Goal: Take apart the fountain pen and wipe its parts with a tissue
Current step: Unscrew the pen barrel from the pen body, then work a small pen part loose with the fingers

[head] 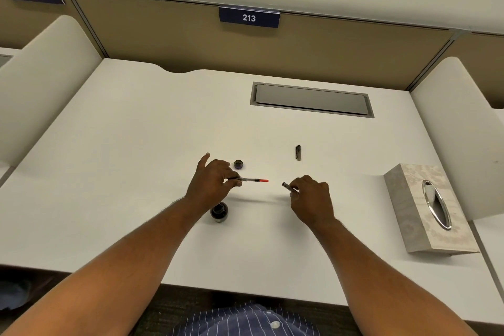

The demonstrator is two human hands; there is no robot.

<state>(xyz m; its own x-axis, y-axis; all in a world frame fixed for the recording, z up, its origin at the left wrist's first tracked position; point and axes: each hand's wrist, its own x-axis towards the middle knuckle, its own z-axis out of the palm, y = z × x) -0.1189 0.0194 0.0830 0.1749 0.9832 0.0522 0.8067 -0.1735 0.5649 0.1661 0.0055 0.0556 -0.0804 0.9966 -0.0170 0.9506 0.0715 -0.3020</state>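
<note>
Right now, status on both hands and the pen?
Left hand pinches converter section, red tip out. Right hand grips barrel, parts separated. Cap on desk. Open ink bottle by left wrist.

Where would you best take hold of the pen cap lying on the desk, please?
Pinch the pen cap across its middle, coming from above and squeezing its left and right flanks. It lies flat on the desk, a slim tube pointing away from the person, with room on both sides.
</note>
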